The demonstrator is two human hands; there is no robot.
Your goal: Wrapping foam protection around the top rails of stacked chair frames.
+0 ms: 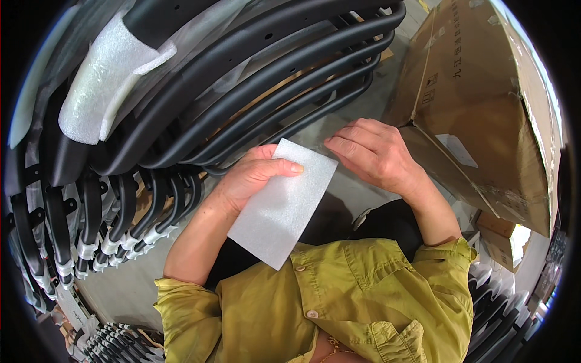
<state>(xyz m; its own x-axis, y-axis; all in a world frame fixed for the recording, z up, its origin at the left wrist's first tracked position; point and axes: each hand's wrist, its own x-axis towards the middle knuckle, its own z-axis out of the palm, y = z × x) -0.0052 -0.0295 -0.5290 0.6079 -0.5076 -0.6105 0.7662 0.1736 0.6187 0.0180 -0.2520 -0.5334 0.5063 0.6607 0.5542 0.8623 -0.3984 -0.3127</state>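
Note:
My left hand (253, 174) grips a flat white foam sheet (281, 209) near its upper corner, with the thumb lying across its face. The sheet hangs at a tilt in front of my shirt. Just right of the sheet's top corner, apart from it, is my right hand (376, 156). Its fingers are bent and held together, and the palm side is hidden, so anything inside cannot be made out. Beyond the hands are several curved black tubes (227, 120) lying side by side. A white foam wrap (100, 88) surrounds part of the tube at the far left.
A large brown cardboard box (466, 103) stands at the right, with a smaller carton (497, 239) below it. At the left, the tubes' lower ends carry white wrapping (112, 245). More black parts (499, 314) stand at the lower right, and others (118, 345) at the lower left.

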